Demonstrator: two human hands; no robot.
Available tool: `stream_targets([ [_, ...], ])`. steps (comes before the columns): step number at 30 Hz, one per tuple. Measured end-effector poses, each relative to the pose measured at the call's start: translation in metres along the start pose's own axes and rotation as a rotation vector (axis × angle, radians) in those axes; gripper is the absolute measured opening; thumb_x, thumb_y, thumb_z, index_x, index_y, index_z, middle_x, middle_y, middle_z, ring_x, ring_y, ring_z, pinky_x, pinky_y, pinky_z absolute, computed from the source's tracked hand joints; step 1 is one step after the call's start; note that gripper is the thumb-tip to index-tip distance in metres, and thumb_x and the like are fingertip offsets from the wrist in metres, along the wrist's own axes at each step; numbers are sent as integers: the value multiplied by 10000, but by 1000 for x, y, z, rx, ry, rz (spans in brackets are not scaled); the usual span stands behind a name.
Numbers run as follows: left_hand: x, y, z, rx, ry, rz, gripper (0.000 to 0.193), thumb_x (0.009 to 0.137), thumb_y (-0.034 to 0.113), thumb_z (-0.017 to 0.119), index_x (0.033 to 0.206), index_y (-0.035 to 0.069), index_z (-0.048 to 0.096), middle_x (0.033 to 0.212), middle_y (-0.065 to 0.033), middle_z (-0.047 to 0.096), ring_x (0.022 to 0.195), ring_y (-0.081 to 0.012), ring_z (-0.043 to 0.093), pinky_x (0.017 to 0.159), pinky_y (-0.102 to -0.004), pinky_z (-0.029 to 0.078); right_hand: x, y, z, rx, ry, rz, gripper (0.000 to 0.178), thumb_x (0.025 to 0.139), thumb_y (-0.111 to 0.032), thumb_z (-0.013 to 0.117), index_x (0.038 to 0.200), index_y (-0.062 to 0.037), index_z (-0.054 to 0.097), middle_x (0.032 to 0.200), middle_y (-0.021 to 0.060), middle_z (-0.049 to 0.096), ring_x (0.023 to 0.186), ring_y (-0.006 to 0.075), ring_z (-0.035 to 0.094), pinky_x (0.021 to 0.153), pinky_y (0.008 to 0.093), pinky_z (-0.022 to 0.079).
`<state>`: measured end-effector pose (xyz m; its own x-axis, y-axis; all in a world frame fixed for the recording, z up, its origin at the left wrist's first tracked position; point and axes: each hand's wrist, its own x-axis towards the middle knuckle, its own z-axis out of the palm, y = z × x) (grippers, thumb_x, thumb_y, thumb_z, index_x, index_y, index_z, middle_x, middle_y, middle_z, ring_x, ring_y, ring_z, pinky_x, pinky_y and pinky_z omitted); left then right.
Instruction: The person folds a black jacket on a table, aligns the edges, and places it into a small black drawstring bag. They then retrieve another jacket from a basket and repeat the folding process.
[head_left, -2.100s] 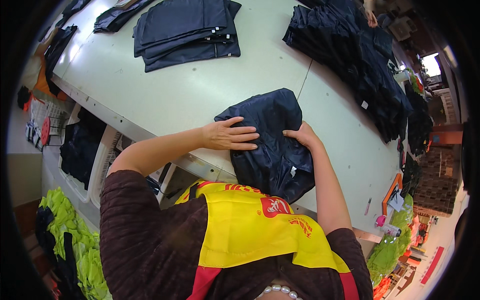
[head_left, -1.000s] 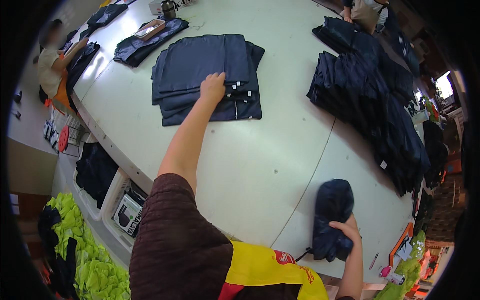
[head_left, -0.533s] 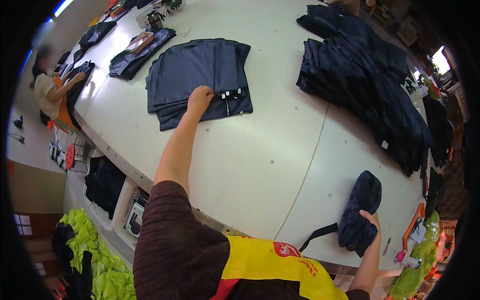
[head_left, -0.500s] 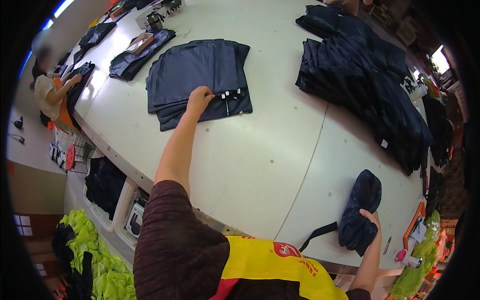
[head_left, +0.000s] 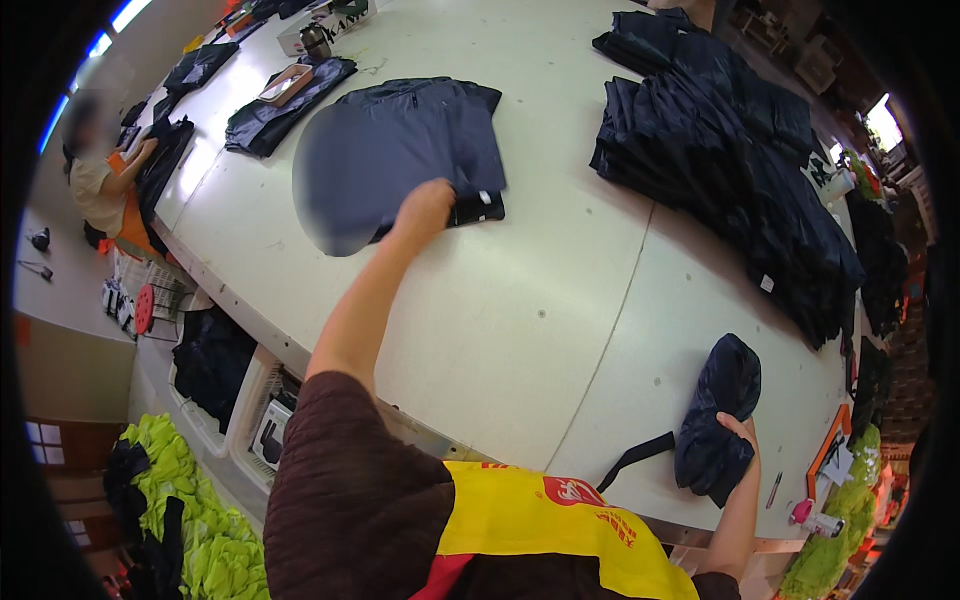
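Observation:
My left hand (head_left: 428,208) reaches to the near edge of a stack of folded dark navy garments (head_left: 440,130). Its fingers are closed on the top garment's edge, beside small white labels. Part of the stack's left side is blurred. At the right, my right hand (head_left: 738,436) grips a rolled navy fabric bundle (head_left: 722,395), thumb on top and the other fingers mostly hidden. From that bundle's side a black strap (head_left: 640,460) trails over the table.
The white table (head_left: 520,330) also carries a long heap of dark garments (head_left: 720,170), folded pieces under a small tray (head_left: 286,84), a dark flask (head_left: 315,42), a pen (head_left: 774,490) and a bottle (head_left: 818,518). At the far left a person (head_left: 105,180) handles dark fabric. White crates (head_left: 250,415) stand below the edge.
My left hand has moved right along the stack's near edge, and the top garment has shifted, covering some labels. My right hand and the bundle have hardly moved.

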<state>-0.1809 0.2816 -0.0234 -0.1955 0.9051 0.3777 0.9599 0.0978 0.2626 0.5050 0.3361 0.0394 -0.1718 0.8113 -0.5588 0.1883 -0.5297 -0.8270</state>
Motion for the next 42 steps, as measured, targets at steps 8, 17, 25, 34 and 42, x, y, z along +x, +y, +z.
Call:
stream_targets([
  [8, -191, 221, -6, -636, -331, 534, 132, 774, 154, 639, 837, 46, 596, 1049, -131, 590, 1083, -284, 531, 970, -431, 380, -31, -27, 32, 127, -35, 74, 636, 738, -6, 615, 1335, -23, 398, 1120, 129, 604, 921, 294, 637, 825, 375, 528],
  [17, -199, 285, 23, -372, 53, -60, 237, 717, 128, 685, 917, 57, 579, 885, -103, 535, 890, -303, 495, 778, -387, 406, -24, -5, 30, -476, -77, -99, 742, 595, -144, 765, 1246, 45, 465, 1187, 151, 575, 1072, 242, 560, 961, 308, 404],
  [25, -198, 295, 26, -325, 90, -222, 216, 702, 181, 735, 869, 96, 627, 848, -80, 546, 839, -283, 495, 744, -369, 414, -26, -3, 49, -718, -137, -264, 787, 555, -236, 786, 1220, 53, 482, 1172, 188, 582, 1094, 300, 552, 986, 320, 383],
  [34, -207, 280, 38, -385, 145, -154, 112, 746, 140, 687, 789, 59, 623, 805, -84, 568, 807, -288, 519, 729, -378, 418, -26, -46, 89, -1202, 38, -463, 744, 529, -300, 772, 1149, 16, 507, 1106, 222, 601, 1037, 343, 585, 898, 380, 447],
  [42, -186, 269, 2, -864, 227, -384, 92, 833, 108, 599, 849, 25, 561, 879, -127, 557, 867, -298, 511, 795, -364, 398, -50, -46, 178, -1635, -199, -686, 577, 575, -306, 760, 970, 14, 488, 956, 221, 611, 900, 397, 592, 779, 437, 488],
])
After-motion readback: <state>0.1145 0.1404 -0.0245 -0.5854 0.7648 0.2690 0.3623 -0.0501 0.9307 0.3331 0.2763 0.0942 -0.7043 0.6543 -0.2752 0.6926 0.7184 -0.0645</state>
